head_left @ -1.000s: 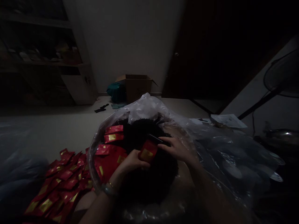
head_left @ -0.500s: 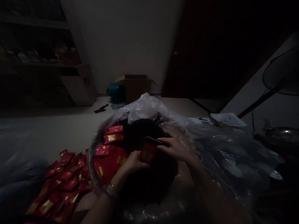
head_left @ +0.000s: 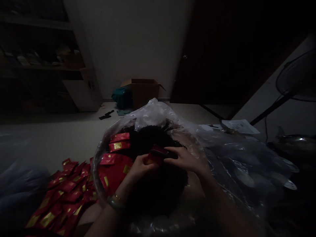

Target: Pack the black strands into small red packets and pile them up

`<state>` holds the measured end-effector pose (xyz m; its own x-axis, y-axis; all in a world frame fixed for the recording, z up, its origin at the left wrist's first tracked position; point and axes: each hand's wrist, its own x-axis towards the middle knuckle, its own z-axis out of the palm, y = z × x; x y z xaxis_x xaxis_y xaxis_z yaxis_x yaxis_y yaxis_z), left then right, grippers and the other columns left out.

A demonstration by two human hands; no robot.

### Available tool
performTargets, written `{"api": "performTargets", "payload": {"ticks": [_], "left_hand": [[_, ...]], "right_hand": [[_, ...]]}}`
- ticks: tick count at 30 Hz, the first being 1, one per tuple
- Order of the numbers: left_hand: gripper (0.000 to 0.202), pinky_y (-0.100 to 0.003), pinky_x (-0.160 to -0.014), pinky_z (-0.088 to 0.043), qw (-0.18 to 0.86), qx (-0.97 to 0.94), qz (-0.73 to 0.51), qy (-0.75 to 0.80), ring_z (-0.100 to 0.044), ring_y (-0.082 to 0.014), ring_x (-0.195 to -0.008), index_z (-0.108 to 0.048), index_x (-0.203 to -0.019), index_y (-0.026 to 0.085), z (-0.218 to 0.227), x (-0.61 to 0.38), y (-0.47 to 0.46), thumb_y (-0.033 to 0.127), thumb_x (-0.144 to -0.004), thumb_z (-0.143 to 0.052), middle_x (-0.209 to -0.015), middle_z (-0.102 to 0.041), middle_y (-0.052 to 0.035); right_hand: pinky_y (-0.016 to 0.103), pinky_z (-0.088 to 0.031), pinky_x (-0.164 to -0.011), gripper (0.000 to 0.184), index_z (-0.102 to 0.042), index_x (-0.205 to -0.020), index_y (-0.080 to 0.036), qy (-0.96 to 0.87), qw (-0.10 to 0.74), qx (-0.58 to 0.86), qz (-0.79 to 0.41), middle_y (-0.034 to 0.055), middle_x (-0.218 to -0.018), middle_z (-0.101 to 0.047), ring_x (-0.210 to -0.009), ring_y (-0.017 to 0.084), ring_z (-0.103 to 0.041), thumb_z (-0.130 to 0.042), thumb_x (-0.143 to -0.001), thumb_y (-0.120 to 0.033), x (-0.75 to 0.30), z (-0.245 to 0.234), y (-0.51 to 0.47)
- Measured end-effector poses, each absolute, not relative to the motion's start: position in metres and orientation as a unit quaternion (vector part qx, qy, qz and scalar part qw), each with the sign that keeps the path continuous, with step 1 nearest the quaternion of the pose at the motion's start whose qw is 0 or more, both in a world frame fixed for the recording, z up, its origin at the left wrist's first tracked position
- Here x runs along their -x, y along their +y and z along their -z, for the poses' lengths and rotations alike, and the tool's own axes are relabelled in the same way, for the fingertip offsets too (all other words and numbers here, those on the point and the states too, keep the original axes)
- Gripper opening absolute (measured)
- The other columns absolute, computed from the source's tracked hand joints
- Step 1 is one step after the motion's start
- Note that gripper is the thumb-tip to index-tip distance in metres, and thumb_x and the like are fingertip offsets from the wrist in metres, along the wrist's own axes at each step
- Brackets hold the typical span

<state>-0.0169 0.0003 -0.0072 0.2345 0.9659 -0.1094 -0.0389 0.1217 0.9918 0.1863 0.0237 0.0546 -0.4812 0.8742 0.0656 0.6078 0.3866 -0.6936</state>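
In the head view my left hand [head_left: 140, 167] grips a small red packet [head_left: 153, 158] between thumb and fingers, over the middle of a heap of dark, loose leaf-like material [head_left: 150, 135]. The packet is tilted and its upper end looks dark, perhaps an open mouth. From the other side my right hand [head_left: 181, 158] pinches the packet's upper right edge with thumb and forefinger. The heap lies in a large clear plastic bag [head_left: 154, 110] with its rim spread wide. Several red packets with gold labels [head_left: 119, 142] rest on the heap's left side.
Many more red packets [head_left: 71, 194] lie piled to the left, outside the bag. Plastic sheeting [head_left: 237, 164] spreads to the right. Farther back are an open cardboard box [head_left: 146, 92], a teal bundle [head_left: 122, 97], shelves at left and a fan [head_left: 297, 75] at right. Light is dim.
The packet has tipped, so its dark upper end now shows. My right fingers have come in against its edge; the thin shiny line by them is gone. My left hand has shifted slightly up.
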Motion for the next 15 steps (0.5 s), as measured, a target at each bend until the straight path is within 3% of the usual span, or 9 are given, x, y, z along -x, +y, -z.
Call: {"api": "performTargets", "payload": {"ticks": [5,15], "left_hand": [[0.037,-0.023,-0.06,-0.043,0.607,-0.52,-0.412,0.437,-0.057,-0.0132,-0.061,-0.072,-0.088,0.011,0.0086,0.0167,0.001,0.029,-0.056,-0.076,-0.07,-0.068,-0.0015],[0.038,-0.023,-0.058,-0.041,0.61,-0.516,-0.403,0.447,-0.056,-0.0135,-0.06,-0.07,-0.087,0.011,0.0056,0.0168,0.001,0.031,-0.056,-0.077,-0.069,-0.067,-0.001]], "right_hand": [[0.036,-0.052,-0.083,0.025,-0.072,-0.102,-0.023,-0.799,0.25,0.457,-0.3,0.0029,-0.101,-0.074,-0.096,0.026,-0.067,-0.061,-0.081,-0.028,-0.1798,-0.0548,0.021],[0.036,-0.052,-0.083,0.028,-0.07,-0.105,-0.022,-0.792,0.261,0.475,-0.281,0.0047,-0.105,-0.072,-0.096,0.026,-0.067,-0.063,-0.079,-0.031,-0.1792,-0.0515,0.0228]]}}
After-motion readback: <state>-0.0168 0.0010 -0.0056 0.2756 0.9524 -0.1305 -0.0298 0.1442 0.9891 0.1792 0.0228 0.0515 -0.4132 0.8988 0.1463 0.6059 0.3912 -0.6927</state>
